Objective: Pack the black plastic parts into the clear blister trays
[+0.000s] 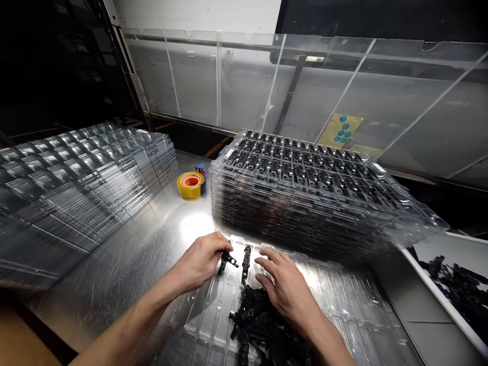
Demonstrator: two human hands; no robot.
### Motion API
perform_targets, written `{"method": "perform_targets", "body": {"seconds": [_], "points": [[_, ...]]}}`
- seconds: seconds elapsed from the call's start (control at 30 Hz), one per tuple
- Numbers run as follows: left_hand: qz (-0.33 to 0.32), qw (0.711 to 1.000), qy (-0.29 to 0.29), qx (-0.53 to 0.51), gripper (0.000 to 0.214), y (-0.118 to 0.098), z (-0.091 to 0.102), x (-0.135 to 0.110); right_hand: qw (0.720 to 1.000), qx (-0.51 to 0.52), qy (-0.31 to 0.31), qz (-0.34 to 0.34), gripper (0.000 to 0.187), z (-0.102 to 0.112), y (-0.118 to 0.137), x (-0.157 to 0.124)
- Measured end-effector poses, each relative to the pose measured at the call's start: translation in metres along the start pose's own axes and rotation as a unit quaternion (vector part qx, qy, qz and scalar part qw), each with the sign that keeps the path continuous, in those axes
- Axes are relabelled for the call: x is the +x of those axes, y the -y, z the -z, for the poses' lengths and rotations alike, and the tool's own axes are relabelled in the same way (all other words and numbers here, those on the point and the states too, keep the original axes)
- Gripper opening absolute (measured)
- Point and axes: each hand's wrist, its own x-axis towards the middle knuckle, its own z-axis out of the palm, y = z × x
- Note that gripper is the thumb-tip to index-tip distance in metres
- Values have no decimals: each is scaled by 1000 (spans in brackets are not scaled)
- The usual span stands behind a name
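Observation:
A clear plastic tray with empty pockets lies in front of me on the metal table. A heap of small black plastic parts rests on it. My left hand pinches one black part at the tray's far left corner. Another black part lies in a pocket between my hands. My right hand hovers over the heap with its fingers spread and slightly curled, holding nothing that I can see.
A tall stack of filled trays stands just behind the working tray. A stack of empty clear trays fills the left. A roll of yellow tape sits at the back. A white bin with black parts is at right.

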Motion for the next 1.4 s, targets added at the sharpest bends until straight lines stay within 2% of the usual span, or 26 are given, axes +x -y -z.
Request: {"method": "perform_targets", "body": {"seconds": [0.1,0.17,0.27,0.37,0.53,0.67,0.77,0.87,0.93,1.0,1.07,1.13,1.17,1.23,1.3,1.4], "points": [[-15,992,91,89,53,3,3,22,999,4,31,-32,23,2,-4,-21],[-30,982,148,117,59,5,-3,39,998,16,43,-40,21,1,-4,-29],[-52,974,185,122,58,7,-17,57,997,49,26,-56,16,-1,-2,-32],[-67,975,169,127,59,7,-29,57,995,74,10,-62,14,2,-2,-33],[-46,983,91,151,62,11,-39,39,990,89,-32,-103,11,13,-8,-44],[-29,985,74,150,54,11,-41,31,984,104,-39,-138,10,21,-8,-52],[-23,989,45,138,39,2,-43,25,982,120,-43,-141,12,21,-7,-53],[-4,998,39,42,22,-13,-52,16,975,156,-66,-147,13,16,-6,-52],[44,995,61,-72,18,-22,-60,8,968,178,-75,-158,15,11,-5,-52],[117,969,87,-198,19,-28,-69,0,964,180,-107,-165,18,6,-4,-56],[182,923,112,-320,26,-28,-73,-8,958,154,-181,-163,20,1,-3,-61],[212,885,115,-398,36,-25,-72,-14,950,114,-254,-142,20,-2,-4,-65],[217,880,101,-410,42,-23,-70,-15,948,94,-277,-128,20,-3,-5,-66],[214,898,45,-382,46,-18,-67,-13,949,52,-295,-101,21,-6,-6,-64],[196,938,3,-286,39,-12,-65,-5,953,-3,-293,-84,22,-10,-7,-56],[167,977,-1,-133,22,-7,-71,13,959,-87,-261,-69,26,-19,-7,-38]]}}
